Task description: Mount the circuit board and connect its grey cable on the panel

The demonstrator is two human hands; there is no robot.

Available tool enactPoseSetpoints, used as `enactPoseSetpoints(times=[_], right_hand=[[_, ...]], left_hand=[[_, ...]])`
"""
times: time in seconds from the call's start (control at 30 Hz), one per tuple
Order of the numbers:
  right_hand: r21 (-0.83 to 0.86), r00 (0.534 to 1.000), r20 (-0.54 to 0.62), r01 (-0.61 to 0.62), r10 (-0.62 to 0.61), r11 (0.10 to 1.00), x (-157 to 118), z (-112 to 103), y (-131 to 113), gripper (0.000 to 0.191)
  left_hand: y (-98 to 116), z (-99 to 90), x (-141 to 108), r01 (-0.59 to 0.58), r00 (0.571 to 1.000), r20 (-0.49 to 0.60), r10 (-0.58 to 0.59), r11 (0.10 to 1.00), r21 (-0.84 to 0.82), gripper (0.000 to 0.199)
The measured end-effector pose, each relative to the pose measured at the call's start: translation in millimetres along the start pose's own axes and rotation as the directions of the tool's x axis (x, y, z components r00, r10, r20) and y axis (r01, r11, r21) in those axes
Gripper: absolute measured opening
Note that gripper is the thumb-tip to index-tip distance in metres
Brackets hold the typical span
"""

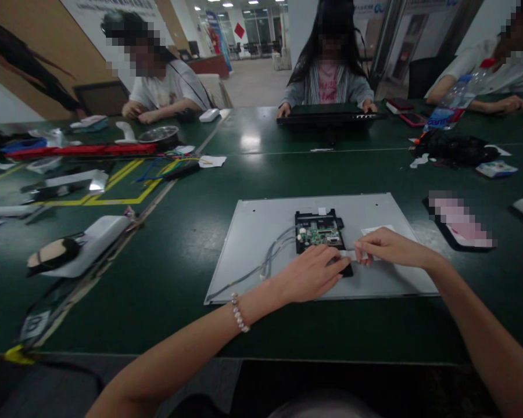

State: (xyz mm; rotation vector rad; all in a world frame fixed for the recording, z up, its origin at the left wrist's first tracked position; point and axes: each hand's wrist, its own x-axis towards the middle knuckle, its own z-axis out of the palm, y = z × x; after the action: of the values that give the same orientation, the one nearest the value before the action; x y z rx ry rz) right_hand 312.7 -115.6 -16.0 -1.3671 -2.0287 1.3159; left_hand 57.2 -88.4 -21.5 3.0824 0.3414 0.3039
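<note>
Green spreads across the tabletop [187,238] in the head view, and on it, in front of the person, lies a pale grey panel [244,238]. The black frame [302,216] with a green circuit board [316,236] sits near the middle of the panel, grey cables [268,258] running from its left side toward the panel's near left corner. The left hand [314,271], a beaded bracelet [239,313] at its wrist, lies over the frame's near part, fingers bent; whether it grips or only presses, I cannot tell. The right hand [387,247] is narrowed, thumb and fingertips pinching a white strip [350,255] at the frame's near right. A white paper [378,229] lies partly beneath that hand. Right of the panel rests a pink, dark-edged slab [459,220]. Across the table, a co-worker [329,81] has both hands on a black monitor [331,117]; a plastic bottle [448,110] leans at the right.
</note>
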Motion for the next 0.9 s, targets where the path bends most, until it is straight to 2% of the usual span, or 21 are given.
enactPoseSetpoints(times=[0.2,0.47,0.73,0.9], right_hand=[[-0.242,0.996,-0.081,0.021,-0.041,0.970,4,4,-1,0.024],[-0.466,0.984,-0.150,0.013,-0.093,0.884,11,14,0,0.022],[-0.471,0.982,-0.157,0.018,-0.104,0.882,11,16,-3,0.017],[-0.363,0.974,-0.224,-0.061,-0.024,0.930,-2,-3,-4,0.025]], left_hand=[[0,-1.3,1,0.029,0.999,0.032,-0.028,0.999,-0.036,0.037],[0,0.9,0,0.055,0.998,0.004,-0.055,0.996,-0.066,0.042],[0,0.0,1,0.056,0.998,0.019,-0.055,0.996,-0.071,0.039],[2,-1.9,1,0.063,0.997,0.044,-0.061,0.997,-0.052,0.038]])
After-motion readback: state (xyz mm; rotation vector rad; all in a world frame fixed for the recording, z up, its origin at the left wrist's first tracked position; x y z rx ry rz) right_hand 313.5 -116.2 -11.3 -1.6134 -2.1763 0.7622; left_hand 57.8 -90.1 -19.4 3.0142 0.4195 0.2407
